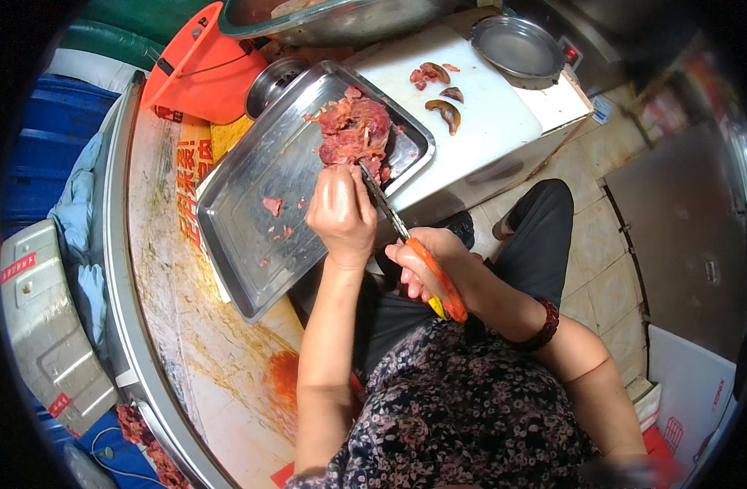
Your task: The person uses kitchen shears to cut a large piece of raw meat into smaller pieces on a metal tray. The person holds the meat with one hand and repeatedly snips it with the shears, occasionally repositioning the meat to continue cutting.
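Note:
My right hand (431, 260) is closed around the orange handles of a pair of scissors (388, 211). The scissor blades point up and left, their tips at the lower edge of a lump of raw red meat (355, 128). With bent fingers, my left hand (343, 211) grips the lower edge of that meat, just left of the blades. The meat lies at the upper right end of a rectangular stainless steel tray (239, 232), and its underside is hidden. Small meat scraps (272, 206) are scattered on the tray floor.
A white cutting board (489, 122) beyond the tray bears meat scraps and dark brown pieces (445, 115). Around it stand a round metal dish (518, 46), an orange bucket (202, 73), a small metal bowl (275, 85) and a large metal basin (349, 24). A grey-white case (52, 324) lies left.

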Tool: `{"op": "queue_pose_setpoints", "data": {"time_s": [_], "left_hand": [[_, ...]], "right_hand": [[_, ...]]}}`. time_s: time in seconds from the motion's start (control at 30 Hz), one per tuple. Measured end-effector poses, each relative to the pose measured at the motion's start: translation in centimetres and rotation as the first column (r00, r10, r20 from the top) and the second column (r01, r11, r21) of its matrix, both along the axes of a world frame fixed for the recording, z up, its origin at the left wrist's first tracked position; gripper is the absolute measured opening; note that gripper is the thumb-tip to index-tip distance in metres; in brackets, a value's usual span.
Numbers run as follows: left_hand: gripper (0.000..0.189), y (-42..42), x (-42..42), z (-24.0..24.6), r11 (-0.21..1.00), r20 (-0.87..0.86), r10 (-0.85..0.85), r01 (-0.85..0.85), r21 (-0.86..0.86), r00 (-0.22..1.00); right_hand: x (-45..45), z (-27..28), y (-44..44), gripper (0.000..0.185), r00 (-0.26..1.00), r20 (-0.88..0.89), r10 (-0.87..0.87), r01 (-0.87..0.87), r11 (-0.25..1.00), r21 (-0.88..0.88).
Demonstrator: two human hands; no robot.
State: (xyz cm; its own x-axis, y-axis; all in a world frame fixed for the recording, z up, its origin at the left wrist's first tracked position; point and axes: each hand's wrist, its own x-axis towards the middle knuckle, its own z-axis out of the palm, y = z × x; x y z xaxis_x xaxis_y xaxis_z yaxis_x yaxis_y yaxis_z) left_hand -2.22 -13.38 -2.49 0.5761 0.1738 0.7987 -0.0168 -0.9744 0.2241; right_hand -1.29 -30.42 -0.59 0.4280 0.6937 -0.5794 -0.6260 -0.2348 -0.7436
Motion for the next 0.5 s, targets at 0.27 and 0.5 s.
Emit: {"op": "queue_pose_setpoints", "data": {"time_s": [0.27,0.5], "left_hand": [[0.015,0.4,-0.1,-0.5,0.973,-0.013,-0.075,0.076,0.217,0.997],[0.024,0.9,0.1,-0.3,0.915,-0.074,-0.17,0.185,0.358,0.983]], "right_hand": [[1.8,2.0,-3.3,0.051,0.999,0.027,0.037,-0.04,0.988,0.148],[2.8,3.1,-3.8,0.05,1.0,0.021,0.022,-0.026,0.972,0.234]]}}
